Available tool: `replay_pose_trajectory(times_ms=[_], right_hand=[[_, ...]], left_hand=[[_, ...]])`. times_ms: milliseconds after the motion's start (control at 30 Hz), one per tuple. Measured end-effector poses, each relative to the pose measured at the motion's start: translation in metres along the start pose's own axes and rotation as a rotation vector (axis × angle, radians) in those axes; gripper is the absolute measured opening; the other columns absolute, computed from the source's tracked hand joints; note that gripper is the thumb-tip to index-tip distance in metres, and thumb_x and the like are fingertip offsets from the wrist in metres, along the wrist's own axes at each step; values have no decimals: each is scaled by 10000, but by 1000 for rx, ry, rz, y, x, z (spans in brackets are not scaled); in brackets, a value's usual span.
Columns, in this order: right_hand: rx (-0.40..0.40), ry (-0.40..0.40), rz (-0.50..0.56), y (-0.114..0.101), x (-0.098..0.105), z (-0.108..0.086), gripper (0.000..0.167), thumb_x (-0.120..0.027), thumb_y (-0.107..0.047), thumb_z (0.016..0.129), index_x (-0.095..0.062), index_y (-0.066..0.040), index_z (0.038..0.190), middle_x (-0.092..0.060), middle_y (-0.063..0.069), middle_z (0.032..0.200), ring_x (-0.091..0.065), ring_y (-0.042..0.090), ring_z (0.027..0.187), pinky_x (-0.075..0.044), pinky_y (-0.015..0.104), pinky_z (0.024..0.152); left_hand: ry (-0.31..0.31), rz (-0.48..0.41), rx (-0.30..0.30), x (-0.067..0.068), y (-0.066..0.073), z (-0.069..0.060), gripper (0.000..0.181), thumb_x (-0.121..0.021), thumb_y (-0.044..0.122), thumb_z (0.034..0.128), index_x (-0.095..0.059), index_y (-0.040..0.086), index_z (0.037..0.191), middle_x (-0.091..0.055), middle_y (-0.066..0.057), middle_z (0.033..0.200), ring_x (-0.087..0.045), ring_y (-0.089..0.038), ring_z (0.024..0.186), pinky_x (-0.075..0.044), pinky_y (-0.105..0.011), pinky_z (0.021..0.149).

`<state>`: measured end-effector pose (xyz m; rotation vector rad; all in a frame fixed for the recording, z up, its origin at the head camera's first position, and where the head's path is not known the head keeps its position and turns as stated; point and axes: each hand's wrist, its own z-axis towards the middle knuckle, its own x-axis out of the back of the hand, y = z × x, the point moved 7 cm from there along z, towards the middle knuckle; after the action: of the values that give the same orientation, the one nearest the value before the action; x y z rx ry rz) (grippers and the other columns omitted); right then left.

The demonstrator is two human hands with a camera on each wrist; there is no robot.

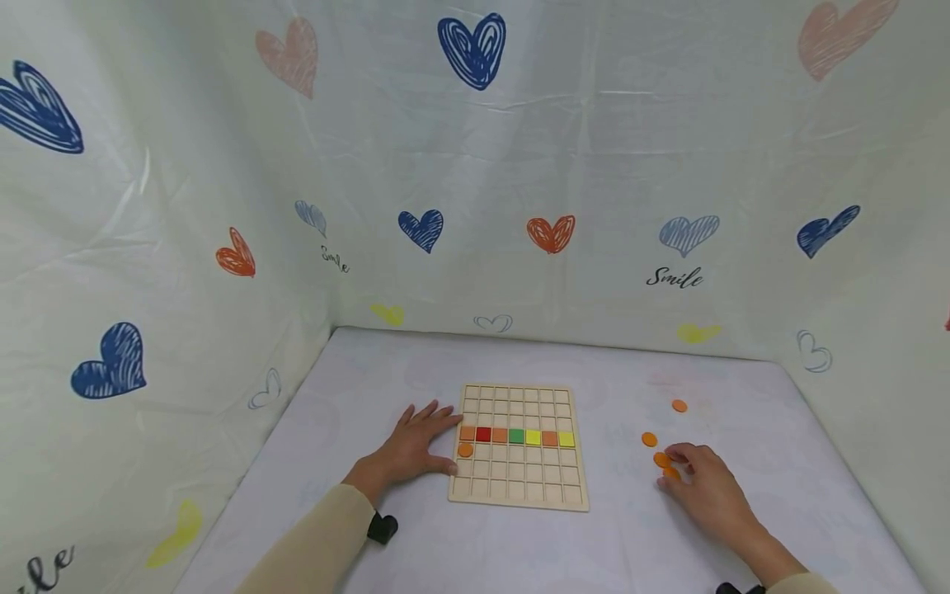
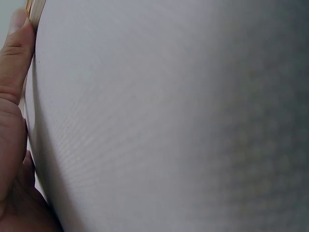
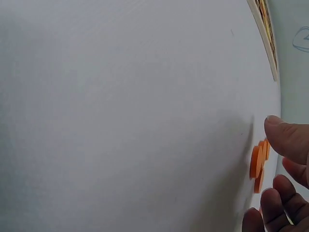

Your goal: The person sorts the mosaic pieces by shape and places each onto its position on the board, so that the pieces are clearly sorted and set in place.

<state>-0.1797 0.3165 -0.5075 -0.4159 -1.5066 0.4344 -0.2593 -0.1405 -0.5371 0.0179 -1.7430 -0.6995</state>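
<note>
A square wooden grid board (image 1: 515, 493) lies on the table, with one row of coloured squares across it. An orange disc (image 1: 465, 450) sits in the leftmost cell just below that row. My left hand (image 1: 410, 445) rests with spread fingers against the board's left edge; its thumb (image 2: 17, 58) touches the rim in the left wrist view. Right of the board, my right hand (image 1: 708, 491) hovers over loose orange discs (image 1: 661, 459), thumb and forefinger apart around the nearest ones. In the right wrist view, the discs (image 3: 256, 162) lie on the table beside the thumb (image 3: 287, 140), not pinched.
Another orange disc (image 1: 649, 439) lies left of the right hand, and one more disc (image 1: 679, 406) is farther back. White table cloth (image 1: 401, 363) covers the surface. A heart-printed curtain (image 1: 623, 165) stands behind and along the sides.
</note>
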Motion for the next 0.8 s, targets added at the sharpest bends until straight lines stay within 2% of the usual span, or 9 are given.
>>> replay_pose_trajectory(times_ms=[200,400,800], right_hand=[[-37,-17,-10,15,-1,-4,511,-853,-255,881,-651,25,1258,-656,145,1180,-600,246,987,-526,367,816],[-43,-14,-20,19,-2,-3,481,-842,-235,886,-652,38,1233,-651,148,1144,-579,229,953,-509,350,786],[-112,-67,-23,22,-7,0,426,-822,-232,912,-672,51,1193,-633,185,1133,-592,265,977,-535,440,843]], left_hand=[[-7,-6,14,1,1,0,927,-869,563,789,-503,254,1582,-406,-24,1694,-210,-326,1631,-64,-603,1329],[-10,-2,19,0,1,0,921,-862,566,796,-500,259,1585,-399,-24,1697,-203,-325,1633,-59,-602,1330],[-14,5,22,1,2,-1,933,-860,578,791,-494,261,1589,-394,-21,1700,-200,-323,1634,-56,-595,1332]])
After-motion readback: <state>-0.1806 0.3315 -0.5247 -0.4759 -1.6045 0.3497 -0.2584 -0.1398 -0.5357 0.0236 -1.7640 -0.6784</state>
